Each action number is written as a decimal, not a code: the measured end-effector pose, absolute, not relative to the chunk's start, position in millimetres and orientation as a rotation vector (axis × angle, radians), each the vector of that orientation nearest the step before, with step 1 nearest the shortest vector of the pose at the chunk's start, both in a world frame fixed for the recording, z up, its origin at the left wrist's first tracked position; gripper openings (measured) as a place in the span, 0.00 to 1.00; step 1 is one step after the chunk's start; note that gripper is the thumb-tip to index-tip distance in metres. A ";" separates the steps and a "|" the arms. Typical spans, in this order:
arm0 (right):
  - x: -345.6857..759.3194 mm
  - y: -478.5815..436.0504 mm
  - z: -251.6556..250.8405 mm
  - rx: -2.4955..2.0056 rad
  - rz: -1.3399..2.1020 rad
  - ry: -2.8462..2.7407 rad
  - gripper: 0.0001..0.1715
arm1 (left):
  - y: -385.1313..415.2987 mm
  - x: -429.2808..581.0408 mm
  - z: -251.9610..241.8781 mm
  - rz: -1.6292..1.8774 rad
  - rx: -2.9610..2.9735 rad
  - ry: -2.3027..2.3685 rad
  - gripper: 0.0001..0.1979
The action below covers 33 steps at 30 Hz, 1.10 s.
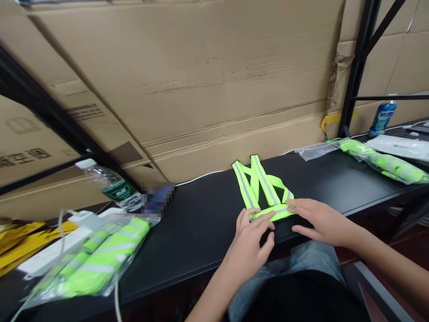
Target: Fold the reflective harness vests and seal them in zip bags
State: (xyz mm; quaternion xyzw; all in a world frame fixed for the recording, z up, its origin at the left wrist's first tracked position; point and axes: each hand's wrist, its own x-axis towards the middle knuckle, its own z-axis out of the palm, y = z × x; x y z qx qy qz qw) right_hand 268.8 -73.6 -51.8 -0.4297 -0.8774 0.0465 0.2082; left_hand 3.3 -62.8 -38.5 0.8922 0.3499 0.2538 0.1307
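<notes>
A neon yellow reflective harness vest (264, 183) with grey stripes lies on the black table (197, 223). Its straps stretch toward the cardboard wall, and its waist band runs along the near side. My left hand (253, 239) rests on the left end of the band, fingers bent but apart. On the band's right end lie the fingertips of my right hand (313, 219), its fingers stretched out and the thumb apart. Neither hand is closed around the vest.
At the left lie a clear bag of folded neon vests (103, 259), a white power strip (60, 250) and a plastic water bottle (110, 183). Another bagged vest (382, 161) and a blue bottle (382, 117) are at the right. Cardboard (214, 80) stands behind.
</notes>
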 end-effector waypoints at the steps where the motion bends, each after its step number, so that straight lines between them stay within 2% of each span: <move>1: 268.2 -74.8 -51.3 -1.210 0.150 -2.416 0.27 | -67.8 0.8 -40.1 0.722 2.637 1.055 0.07; 6: 259.0 -71.4 -44.7 -1.339 0.373 -2.238 0.25 | -75.3 4.7 -36.8 0.700 2.844 1.036 0.21; 10: 246.8 -65.0 -41.5 -1.339 0.352 -2.228 0.27 | -75.1 21.2 -32.8 0.608 2.879 1.147 0.30; 16: 246.7 -62.8 -41.9 -1.329 0.397 -2.222 0.24 | -78.2 40.2 -43.7 0.519 2.898 1.395 0.35; 24: 247.6 -57.4 -39.1 -1.363 0.535 -2.201 0.31 | -79.4 40.0 -50.1 0.526 2.877 1.423 0.37; 28: 244.3 -43.6 -41.3 -1.388 0.463 -2.246 0.38 | -79.3 40.8 -49.2 0.509 2.872 1.424 0.35; 33: 242.1 -30.2 -40.4 -1.256 0.377 -2.316 0.31 | -79.1 40.3 -48.6 0.513 2.882 1.423 0.35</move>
